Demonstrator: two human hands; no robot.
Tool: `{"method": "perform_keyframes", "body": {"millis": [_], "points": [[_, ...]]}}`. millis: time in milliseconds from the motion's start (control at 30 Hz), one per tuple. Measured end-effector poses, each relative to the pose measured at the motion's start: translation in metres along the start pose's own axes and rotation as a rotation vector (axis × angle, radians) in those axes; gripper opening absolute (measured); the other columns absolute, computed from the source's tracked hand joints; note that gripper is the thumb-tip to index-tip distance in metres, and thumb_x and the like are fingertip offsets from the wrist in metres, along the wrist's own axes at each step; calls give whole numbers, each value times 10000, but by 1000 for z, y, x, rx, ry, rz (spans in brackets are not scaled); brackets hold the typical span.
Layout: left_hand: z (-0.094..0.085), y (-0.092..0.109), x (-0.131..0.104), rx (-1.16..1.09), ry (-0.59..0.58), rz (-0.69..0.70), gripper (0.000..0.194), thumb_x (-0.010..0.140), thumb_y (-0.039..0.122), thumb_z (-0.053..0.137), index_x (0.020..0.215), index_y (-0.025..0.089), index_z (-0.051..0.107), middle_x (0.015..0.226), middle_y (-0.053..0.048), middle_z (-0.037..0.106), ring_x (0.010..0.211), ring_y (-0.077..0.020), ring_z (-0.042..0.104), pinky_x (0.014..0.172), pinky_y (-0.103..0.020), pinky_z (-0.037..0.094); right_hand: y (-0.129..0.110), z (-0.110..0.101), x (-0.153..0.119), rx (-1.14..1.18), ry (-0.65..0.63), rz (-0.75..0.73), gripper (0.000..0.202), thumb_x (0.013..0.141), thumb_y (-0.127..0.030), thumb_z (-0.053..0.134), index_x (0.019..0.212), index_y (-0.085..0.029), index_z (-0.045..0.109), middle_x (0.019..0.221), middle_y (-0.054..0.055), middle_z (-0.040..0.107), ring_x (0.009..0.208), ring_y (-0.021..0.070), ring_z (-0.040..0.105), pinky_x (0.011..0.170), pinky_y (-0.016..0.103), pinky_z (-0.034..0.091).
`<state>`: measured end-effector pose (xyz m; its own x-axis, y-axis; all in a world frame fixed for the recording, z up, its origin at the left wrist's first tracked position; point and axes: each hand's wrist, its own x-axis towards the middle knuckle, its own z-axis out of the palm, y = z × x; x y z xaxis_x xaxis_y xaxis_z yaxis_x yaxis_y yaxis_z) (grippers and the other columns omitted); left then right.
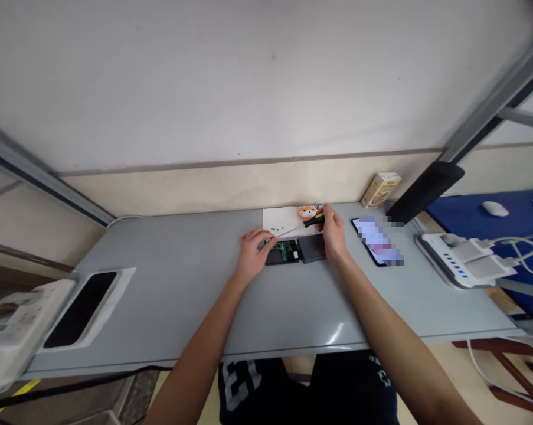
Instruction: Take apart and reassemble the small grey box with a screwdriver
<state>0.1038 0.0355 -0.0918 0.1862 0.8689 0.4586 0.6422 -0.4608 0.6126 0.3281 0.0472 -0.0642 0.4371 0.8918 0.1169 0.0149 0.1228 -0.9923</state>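
Observation:
My right hand (334, 233) grips a screwdriver (313, 221) by its black and yellow handle. Its thin shaft slants down to the left, and the tip ends at the fingers of my left hand (252, 254). Those fingers are closed together over the left end of an opened black case (275, 257); what they pinch is too small to tell. A green circuit board (287, 251) shows inside the case. Against its right end lies a dark grey cover (311, 248), partly behind my right hand. Several tiny dark screws (277, 229) rest on a white paper (284, 218) behind the case.
An orange and white animal-face item (307, 212) sits on the paper. To the right are a lit phone (376, 241), a small box (380, 189), a black upright object (425, 190) and a power strip (463, 262). A dark phone (82, 310) lies at left on the grey table (177, 265).

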Motion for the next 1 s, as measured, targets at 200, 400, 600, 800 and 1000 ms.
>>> {"method": "perform_keyframes", "body": {"millis": [200, 400, 600, 800, 1000], "points": [[-1, 0, 0, 19, 6, 24, 238, 1010, 434, 592, 906, 256, 712, 1014, -18, 765, 1014, -223, 676, 1008, -451, 396, 3, 5, -2, 30, -33, -3, 525, 903, -735, 480, 797, -231, 581, 589, -34, 444, 541, 149, 424, 542, 293, 360], [-5, -6, -2, 124, -27, 86, 259, 1042, 432, 529, 957, 276, 717, 1039, -20, 762, 1041, -228, 656, 1012, -448, 370, 3, 8, -2, -8, -52, -6, 534, 901, -747, 466, 787, -236, 571, 604, -24, 483, 538, 147, 429, 531, 283, 360], [-16, -10, -1, 236, -61, 106, 264, 1049, 436, 506, 1093, 293, 724, 1125, -37, 750, 1104, -255, 629, 1036, -470, 320, 3, 10, -7, -22, -72, -95, 506, 933, -704, 470, 806, -230, 594, 647, -14, 506, 569, 144, 444, 558, 287, 362], [-20, -13, 0, 253, -82, -18, 411, 1101, 343, 311, 1125, 245, 709, 1088, -52, 763, 1063, -252, 658, 996, -466, 341, 7, 11, -11, -58, -122, -160, 452, 960, -646, 481, 843, -227, 605, 702, 3, 549, 678, 172, 534, 642, 295, 408], [-15, -16, -1, 177, -191, -1, 399, 1095, 347, 336, 1015, 239, 711, 1028, -26, 776, 1014, -220, 692, 981, -428, 399, 9, 12, -12, -83, -158, -176, 424, 973, -613, 485, 850, -222, 597, 759, 2, 561, 706, 160, 524, 686, 288, 411]]}}
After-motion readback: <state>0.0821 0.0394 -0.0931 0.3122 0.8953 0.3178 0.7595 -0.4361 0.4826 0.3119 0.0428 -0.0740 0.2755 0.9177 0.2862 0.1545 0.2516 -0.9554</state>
